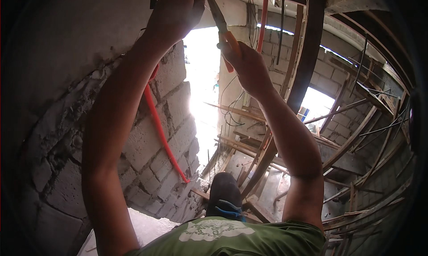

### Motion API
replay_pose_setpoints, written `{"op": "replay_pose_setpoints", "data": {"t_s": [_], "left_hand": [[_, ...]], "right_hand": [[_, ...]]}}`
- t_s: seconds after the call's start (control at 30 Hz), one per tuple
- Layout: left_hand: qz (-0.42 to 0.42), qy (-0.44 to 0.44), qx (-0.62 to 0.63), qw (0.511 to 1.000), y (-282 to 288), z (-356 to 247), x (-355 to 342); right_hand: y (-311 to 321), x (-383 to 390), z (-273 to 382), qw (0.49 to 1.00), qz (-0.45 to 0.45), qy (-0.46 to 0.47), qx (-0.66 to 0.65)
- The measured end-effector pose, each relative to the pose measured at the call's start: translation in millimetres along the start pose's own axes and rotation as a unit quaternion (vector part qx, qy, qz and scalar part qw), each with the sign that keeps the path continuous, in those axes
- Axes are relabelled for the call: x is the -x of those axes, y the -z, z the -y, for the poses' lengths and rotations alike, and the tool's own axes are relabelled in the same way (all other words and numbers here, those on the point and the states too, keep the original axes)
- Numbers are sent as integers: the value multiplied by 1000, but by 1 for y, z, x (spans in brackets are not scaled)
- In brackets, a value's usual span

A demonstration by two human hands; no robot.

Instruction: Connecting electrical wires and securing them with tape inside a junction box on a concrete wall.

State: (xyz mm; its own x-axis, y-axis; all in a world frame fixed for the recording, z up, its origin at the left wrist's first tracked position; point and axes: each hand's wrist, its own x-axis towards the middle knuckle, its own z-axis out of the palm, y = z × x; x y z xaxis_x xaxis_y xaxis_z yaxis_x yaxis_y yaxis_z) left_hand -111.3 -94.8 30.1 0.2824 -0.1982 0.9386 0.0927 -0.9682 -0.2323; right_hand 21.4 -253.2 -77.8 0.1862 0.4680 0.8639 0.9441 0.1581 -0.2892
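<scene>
both arms raised overhead, up near the ceiling edge at the top of a rough block wall (147, 135). right hand (249, 68) is wrapped tight round the orange handles of the long-nose pliers (220, 26) — fingers closed on the grips, thumb side toward the cam. the pliers' long axis runs up and slightly left from the fist, dark nose pointing at the top edge of the frame, so the tip sits above and a bit left of the right hand, between the two hands.

left hand (176, 10) is higher and further left, curled into a loose fist against the concrete w/ knuckles toward the cam. prob pinching a thin dark wire or tie up there, but the view is backlit and cut off at the top, so can't tell what, if anything, is in the fingers. left hand is nearer the plier tip than the right wrist is — gap betw tip and left knuckles is small, not touching as far as i can see.

an orange conduit (162, 131) runs down the wall behind the left forearm, diagonal, well apart from both hands. below: green shirt (232, 240), a dark shoe (223, 189), timber props and formwork (307, 55) to the right, bright opening in the middle.
</scene>
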Motion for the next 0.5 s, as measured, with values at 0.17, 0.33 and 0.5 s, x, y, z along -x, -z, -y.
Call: {"op": "replay_pose_setpoints", "data": {"t_s": [0.17,0.33,0.5], "left_hand": [[-72,31,-16,997,-6,-2,-4],[-106,55,0,993,0,-10,-5],[-53,107,40,992,12,-15,-5]], "right_hand": [[9,5,10,997,69,-27,32],[-5,5,-13,987,-72,74,125],[9,12,-4,976,-138,79,146]]}}
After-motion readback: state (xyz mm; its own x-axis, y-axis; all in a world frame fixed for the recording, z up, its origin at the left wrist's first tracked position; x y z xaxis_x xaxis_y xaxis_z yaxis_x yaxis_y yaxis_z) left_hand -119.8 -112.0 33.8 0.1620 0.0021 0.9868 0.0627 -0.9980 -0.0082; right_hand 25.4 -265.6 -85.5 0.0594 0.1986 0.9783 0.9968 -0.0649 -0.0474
